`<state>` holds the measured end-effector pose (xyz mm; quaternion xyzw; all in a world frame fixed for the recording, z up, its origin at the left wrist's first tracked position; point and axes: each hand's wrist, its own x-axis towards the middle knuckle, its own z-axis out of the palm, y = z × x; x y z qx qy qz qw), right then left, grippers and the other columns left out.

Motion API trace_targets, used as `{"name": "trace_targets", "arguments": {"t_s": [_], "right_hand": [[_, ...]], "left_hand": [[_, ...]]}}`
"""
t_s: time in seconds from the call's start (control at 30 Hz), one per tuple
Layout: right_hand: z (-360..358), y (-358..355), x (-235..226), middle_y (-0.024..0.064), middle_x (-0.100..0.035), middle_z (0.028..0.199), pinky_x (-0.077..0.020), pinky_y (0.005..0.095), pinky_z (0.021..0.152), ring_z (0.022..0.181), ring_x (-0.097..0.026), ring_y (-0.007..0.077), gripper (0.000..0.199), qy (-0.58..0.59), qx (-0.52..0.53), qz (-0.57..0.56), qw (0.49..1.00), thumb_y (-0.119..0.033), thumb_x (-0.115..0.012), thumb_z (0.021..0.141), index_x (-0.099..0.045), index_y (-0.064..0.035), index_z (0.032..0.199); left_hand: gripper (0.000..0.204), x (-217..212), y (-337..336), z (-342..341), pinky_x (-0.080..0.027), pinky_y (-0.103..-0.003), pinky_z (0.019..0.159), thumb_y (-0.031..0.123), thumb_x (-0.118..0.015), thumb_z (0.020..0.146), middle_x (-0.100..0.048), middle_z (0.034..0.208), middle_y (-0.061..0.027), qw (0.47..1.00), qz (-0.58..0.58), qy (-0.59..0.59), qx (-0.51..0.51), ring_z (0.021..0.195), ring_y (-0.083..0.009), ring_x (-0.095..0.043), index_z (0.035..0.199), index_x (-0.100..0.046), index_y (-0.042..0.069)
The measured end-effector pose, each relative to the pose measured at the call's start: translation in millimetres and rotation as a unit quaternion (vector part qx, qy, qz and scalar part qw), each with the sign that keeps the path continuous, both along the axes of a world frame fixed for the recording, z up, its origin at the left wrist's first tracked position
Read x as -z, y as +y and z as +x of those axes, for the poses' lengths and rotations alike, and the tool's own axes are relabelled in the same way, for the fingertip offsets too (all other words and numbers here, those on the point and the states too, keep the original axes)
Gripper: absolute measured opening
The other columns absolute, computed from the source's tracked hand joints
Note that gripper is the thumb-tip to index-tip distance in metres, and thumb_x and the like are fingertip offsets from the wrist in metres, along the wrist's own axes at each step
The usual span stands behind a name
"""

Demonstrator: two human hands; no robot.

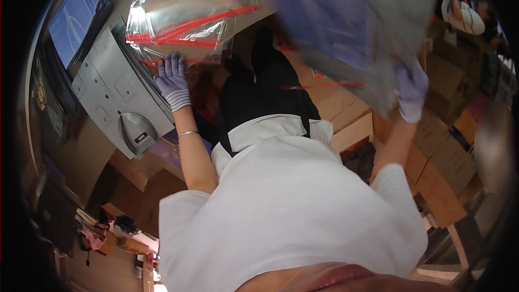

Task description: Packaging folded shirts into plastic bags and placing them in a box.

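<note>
My left hand point(172, 78), in a lavender knit glove with a striped cuff, has its fingers stretched out. Its fingertips lie by the near edge of a pile of clear plastic bags point(184, 8) with red strips along their edges. On the right, my gloved right hand point(412, 84) grips the edge of a clear plastic bag point(330, 19) with something flat and blue showing through it. That bag is raised and smeared by motion, and part of my right hand's fingers is hidden.
Left of my left hand lies a stack of grey flat pieces point(116, 89) with a rounded part on top. Beyond it is a stack of blue flat packs point(78, 16). Cardboard boxes point(440, 167) stand at the right. Another person point(462, 13) is at the far right.
</note>
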<state>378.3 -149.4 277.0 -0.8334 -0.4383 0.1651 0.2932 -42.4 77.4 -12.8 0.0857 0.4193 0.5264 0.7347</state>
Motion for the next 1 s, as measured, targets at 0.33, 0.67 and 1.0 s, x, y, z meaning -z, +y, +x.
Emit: {"name": "trace_targets", "arguments": {"t_s": [0.33, 0.67, 1.0], "right_hand": [[53.1, -116.1, 255.4, 0.0105, -0.06, 0.074, -0.0431, 0.0403, 0.061, 0.068, -0.058, 0.0265, 0.029, -0.33, -0.027, -0.243, 0.912, -0.016, -0.053, 0.075, -0.058, -0.0097, 0.102], [7.1, 11.2, 371.5, 0.015, -0.06, 0.097, -0.0455, 0.0418, 0.075, 0.087, -0.059, 0.0314, 0.037, -0.13, -0.132, -0.47, 0.863, -0.024, -0.046, 0.082, -0.045, -0.0153, 0.118], [-122.4, 144.7, 236.0, 0.0132, -0.062, 0.095, -0.0496, 0.0307, 0.073, 0.079, -0.063, 0.02, 0.057, 0.66, -0.186, -0.179, 0.706, -0.05, -0.041, 0.086, -0.048, -0.0016, 0.115]], "left_hand": [[0.038, -47.4, 5.7, 14.9, -0.048, -0.031, 0.061, 0.022, -0.046, 0.087, -0.06, 0.086, -0.0167, 0.908, 0.128, 0.321, 0.237, 0.066, -0.023, -0.058, 0.119, -0.042, 0.002], [0.05, -96.6, 62.4, -49.1, -0.048, -0.041, 0.069, 0.037, -0.063, 0.071, -0.062, 0.084, -0.0156, 0.297, 0.147, 0.928, 0.169, 0.078, -0.0315, -0.06, 0.109, -0.052, 0.006], [0.015, -159.7, -19.1, -18.9, -0.042, -0.044, 0.048, 0.015, -0.058, 0.064, -0.051, 0.06, -0.0108, 0.322, 0.335, 0.864, 0.196, 0.054, -0.0303, -0.053, 0.078, -0.055, 0.009]]}}
